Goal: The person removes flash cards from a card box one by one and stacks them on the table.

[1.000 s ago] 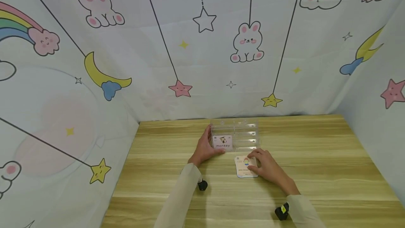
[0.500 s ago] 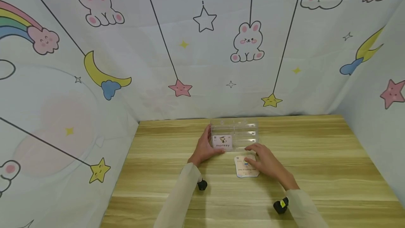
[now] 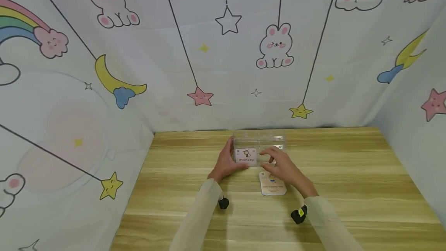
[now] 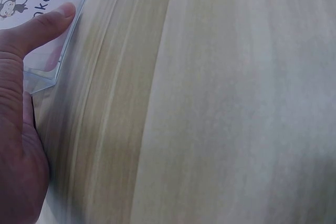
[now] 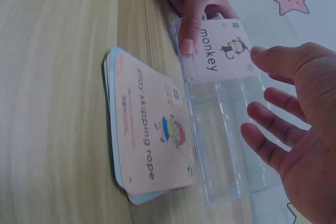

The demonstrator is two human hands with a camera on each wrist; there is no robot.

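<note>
In the head view my left hand (image 3: 224,164) grips the left end of a clear plastic card holder (image 3: 258,138), its thumb along the front edge. The left wrist view has that thumb lying over the lower edge of a white card (image 4: 42,56). This monkey card (image 5: 215,51) sits in the holder's left half, printed with a monkey and the word "monkey". My right hand (image 3: 285,169) reaches over the holder's right half with fingers apart and nothing between them. One fingertip (image 5: 257,52) overlaps the card's corner in the right wrist view. Ridged slots fill the holder's right half.
A small stack of cards (image 5: 142,129) lies on the wooden table (image 3: 174,173) just in front of the holder, "play skipping rope" on top. Behind the table hangs a white cloth (image 3: 230,65) with rabbits and stars. Black wrist cameras sit at both sleeves.
My right hand has left the card stack and moved forward and left, over the holder beside the monkey card. The left hand keeps its grip on the holder.
</note>
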